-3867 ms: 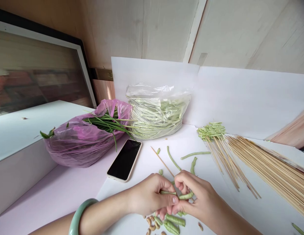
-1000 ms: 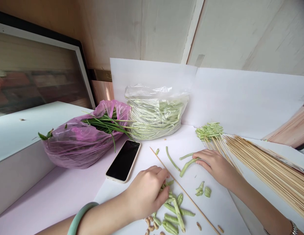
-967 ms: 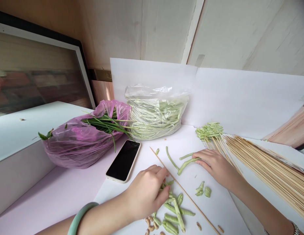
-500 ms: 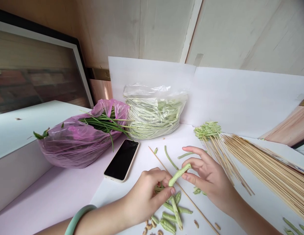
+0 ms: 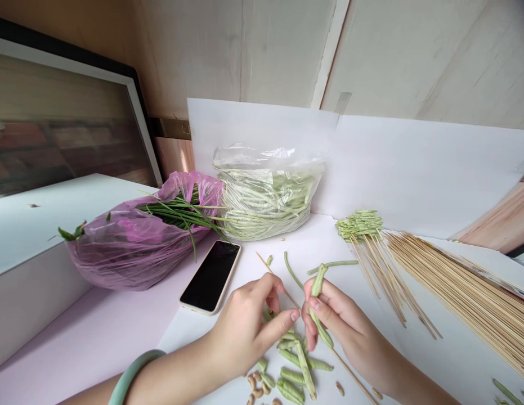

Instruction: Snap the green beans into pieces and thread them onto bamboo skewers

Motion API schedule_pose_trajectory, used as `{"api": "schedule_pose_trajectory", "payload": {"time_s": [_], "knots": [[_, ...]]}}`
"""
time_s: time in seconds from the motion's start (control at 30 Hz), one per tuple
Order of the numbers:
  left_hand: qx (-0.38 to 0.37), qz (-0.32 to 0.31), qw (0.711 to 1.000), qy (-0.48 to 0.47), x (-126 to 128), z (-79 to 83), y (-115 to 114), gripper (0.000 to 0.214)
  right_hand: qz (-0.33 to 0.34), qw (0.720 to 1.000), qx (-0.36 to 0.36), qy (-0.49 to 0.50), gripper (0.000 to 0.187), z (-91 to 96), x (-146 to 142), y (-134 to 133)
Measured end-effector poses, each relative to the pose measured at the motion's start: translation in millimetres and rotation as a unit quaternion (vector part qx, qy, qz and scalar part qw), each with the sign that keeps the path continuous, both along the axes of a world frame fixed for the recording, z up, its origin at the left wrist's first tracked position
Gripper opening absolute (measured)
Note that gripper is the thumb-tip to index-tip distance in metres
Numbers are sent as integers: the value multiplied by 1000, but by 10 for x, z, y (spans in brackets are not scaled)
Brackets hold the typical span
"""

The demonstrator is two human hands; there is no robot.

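While the right hand [image 5: 348,329] pinches a bean [image 5: 317,286], left hand [image 5: 247,332] curled over cut beans [image 5: 304,368], bamboo skewer [image 5: 265,265] between

Right hand [image 5: 346,332] hid middle of green bean [image 5: 323,333] and stretch of bamboo skewer [image 5: 265,265]. Left hand [image 5: 245,337] covered upper end of bean pieces [image 5: 289,391]. Bottom edge cut off pale curled scraps [image 5: 253,382]. Right edge cut off skewer bundle [image 5: 477,298]; green strips [image 5: 506,392] cut off in corner. Bagged beans [image 5: 265,197] blurred behind plastic, too tangled to count.
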State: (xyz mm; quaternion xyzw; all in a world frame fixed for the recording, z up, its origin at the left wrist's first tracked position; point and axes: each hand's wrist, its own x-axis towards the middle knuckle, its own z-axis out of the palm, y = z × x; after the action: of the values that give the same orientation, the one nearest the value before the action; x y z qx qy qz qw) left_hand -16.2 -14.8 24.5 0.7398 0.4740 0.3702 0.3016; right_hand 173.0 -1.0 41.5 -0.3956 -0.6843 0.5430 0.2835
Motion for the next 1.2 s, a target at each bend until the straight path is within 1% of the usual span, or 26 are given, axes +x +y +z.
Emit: {"api": "schedule_pose_trajectory", "payload": {"time_s": [0.17, 0.27, 0.43, 0.6, 0.87, 1.07, 1.13, 1.2], "knots": [[33, -6, 999, -13, -14, -4, -6, 19, 8, 997, 22, -78, 26, -14, -8, -52], [60, -11, 998, -14, -18, -4, -24, 17, 9, 991, 66, -117, 25, -4, -26, -62], [82, -16, 996, -11, -27, 2, -45, 16, 25, 983, 108, -147, 21, 23, -53, -73], [99, -16, 995, -3, -24, 13, -31, 14, 36, 971, 149, -181, 21, 2, -41, -78], [137, -18, 990, 9, -19, 18, -33, 12, 37, 958, 173, -226, 21, -4, -36, -55], [138, -23, 990, 14, -18, 13, -33, 11, 29, 948, 199, -247, 20, -11, -37, -40], [123, -26, 992, -1, -14, 19, -37, 13, 26, 944, 214, -250, 19, -25, -23, -32], [93, -31, 995, -29, -10, 26, -36, 15, 20, 941, 228, -250, 18, -37, -3, -24]]}}
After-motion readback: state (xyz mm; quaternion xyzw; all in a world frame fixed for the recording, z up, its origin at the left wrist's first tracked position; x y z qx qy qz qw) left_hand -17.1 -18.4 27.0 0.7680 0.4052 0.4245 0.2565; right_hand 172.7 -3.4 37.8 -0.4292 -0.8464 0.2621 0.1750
